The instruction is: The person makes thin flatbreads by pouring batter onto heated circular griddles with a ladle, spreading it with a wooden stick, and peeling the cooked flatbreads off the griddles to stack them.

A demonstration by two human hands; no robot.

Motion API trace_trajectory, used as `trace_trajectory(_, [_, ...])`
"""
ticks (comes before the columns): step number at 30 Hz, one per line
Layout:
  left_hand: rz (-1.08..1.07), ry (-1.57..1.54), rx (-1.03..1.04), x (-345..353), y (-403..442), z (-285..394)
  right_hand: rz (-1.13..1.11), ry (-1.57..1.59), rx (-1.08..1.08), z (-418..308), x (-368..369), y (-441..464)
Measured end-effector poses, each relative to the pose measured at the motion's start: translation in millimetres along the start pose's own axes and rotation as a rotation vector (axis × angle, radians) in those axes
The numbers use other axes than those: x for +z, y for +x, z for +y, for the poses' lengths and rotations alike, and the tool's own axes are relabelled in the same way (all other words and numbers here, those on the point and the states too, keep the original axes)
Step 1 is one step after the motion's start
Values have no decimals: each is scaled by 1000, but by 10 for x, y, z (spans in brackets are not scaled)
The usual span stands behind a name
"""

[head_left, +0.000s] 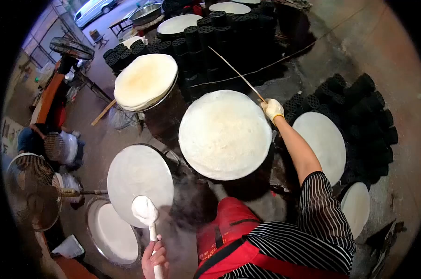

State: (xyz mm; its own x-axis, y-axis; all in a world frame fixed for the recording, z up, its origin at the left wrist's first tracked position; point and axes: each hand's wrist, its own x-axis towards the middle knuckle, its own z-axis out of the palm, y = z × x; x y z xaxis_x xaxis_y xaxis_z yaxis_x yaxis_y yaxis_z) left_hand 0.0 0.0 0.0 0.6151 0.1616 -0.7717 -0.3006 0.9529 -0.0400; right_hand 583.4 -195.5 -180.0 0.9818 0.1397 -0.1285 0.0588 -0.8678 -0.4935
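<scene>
Two grasps: ladle (153, 229) in left hand (154, 258), bottom of frame; stick (239, 75) in gloved right hand (273, 110), right of centre.

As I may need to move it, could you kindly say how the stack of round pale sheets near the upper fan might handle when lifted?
The stack would probably flop, since its edge looks thin and uneven. It may feel heavy, being broad and seemingly several layers deep. It might shift sideways, with no raised wall visible.

Small yellowish lettering (212, 251) runs across the red apron (233, 217), just beside the black strap (227, 251); it is too blurred to read, and no other text is legible.
</scene>
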Motion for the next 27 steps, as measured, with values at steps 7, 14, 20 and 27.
trace_trajectory(7, [-119, -186, -87, 462, 362, -234, -138, 122, -181, -466, -227, 207])
trace_trajectory(14, [-152, -136, 28, 518, 493, -222, -202, 333, -538, -1749, -1127, 17])
trace_trajectory(20, [-141, -88, 49, 537, 533, 100, 230, -256, -963, -3583, -1666, 134])
trace_trajectory(27, [-94, 161, 199, 637, 712, 906, 389, -588, -1428, -4998, -592, -65])
